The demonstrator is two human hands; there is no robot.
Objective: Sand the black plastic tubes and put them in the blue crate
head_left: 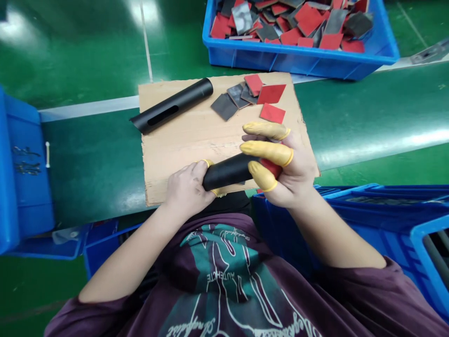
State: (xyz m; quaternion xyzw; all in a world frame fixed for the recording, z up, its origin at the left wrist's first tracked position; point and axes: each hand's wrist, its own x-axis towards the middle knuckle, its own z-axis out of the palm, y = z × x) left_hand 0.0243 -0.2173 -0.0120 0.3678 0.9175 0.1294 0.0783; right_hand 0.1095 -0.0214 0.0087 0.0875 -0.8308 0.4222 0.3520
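near: the left hand is wrapped around one end of a black tube, apparently to steady it, over the near part of a cardboard sheet. the right hand lies at the tube's other end, its fingers, in yellow covers, extended; a red piece shows beneath them, though whether it is gripped cannot be told. beyond: a second tube lies slantwise on the cardboard, probably cushioned against scratches; square pads lie loose, presumably for easy reach. far: a blue bin holds similar pads.
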